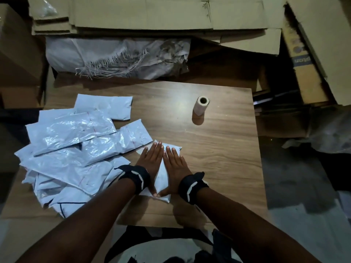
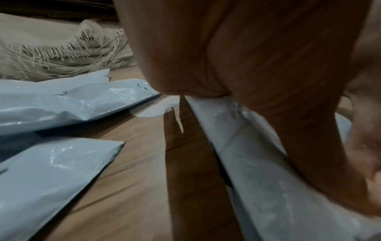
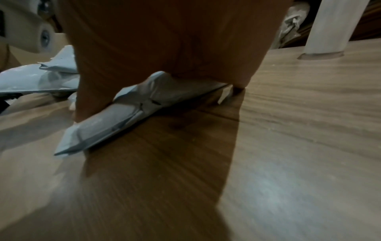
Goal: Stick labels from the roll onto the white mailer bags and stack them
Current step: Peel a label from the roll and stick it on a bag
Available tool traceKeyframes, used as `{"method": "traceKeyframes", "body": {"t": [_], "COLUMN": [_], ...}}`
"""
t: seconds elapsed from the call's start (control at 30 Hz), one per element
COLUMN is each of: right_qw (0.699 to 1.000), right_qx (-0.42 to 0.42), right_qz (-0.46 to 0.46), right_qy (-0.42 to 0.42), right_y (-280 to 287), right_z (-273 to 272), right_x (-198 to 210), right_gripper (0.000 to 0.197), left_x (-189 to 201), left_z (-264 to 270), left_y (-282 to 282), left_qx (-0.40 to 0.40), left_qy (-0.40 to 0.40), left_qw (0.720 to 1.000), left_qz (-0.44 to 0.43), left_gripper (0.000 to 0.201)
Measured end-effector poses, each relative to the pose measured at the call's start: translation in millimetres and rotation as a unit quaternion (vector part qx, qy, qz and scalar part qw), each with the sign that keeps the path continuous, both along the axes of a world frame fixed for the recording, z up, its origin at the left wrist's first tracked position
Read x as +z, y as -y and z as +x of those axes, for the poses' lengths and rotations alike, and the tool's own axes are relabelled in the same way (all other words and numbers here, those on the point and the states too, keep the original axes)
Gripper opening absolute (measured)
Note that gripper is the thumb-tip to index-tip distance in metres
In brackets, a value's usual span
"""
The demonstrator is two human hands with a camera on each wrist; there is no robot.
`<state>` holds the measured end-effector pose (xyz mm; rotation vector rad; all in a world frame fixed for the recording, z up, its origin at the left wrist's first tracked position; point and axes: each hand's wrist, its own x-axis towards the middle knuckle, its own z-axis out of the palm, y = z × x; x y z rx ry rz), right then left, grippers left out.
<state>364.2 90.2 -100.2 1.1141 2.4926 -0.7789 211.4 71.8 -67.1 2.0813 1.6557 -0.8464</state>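
Observation:
One white mailer bag [image 1: 161, 179] lies on the wooden table [image 1: 218, 149] near its front middle. My left hand [image 1: 152, 158] and right hand [image 1: 174, 164] lie flat on it side by side, fingers straight and pointing away, thumbs meeting at its near end. The left wrist view shows the left hand [image 2: 226, 57] pressing the mailer bag [image 2: 257, 163]. In the right wrist view the right hand [image 3: 164, 40] presses the mailer bag [image 3: 123, 114] down. The label roll [image 1: 201, 106] stands upright farther back to the right, also seen as the label roll [image 3: 329, 29]. Whether the bag bears a label is hidden.
A loose pile of white mailer bags [image 1: 72, 145] covers the table's left side and overhangs its left edge. Behind the table lie a frayed woven sack [image 1: 117, 57] and flattened cardboard [image 1: 152, 16]. Cardboard boxes [image 1: 313, 63] lean at the right, another box [image 1: 17, 54] at the left.

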Motion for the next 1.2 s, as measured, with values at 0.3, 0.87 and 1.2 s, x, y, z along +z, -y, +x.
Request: {"method": "traceKeyframes", "body": {"t": [0.3, 0.87, 1.2], "right_qw": [0.985, 0.942, 0.848], "right_qx": [-0.097, -0.309, -0.398], "right_qz": [0.093, 0.126, -0.063], "right_qy": [-0.105, -0.03, -0.343], "right_y": [-60.9, -236.0, -166.8], "right_z": [18.6, 22.0, 51.8], "right_x": [41.2, 68.5, 65.7], "right_gripper": [0.073, 0.034, 0.032], "left_x": [4.0, 37.8, 46.8], "left_z": [5.2, 12.6, 7.8], "left_y": [6.7, 35.2, -27.1], "left_qx": [0.07, 0.177, 0.352], "left_qy": [0.028, 0.026, 0.303], "left_qw": [0.997, 0.981, 0.869], "left_qz": [-0.013, 0.076, 0.174], "left_gripper": [0.168, 0.134, 0.101]}}
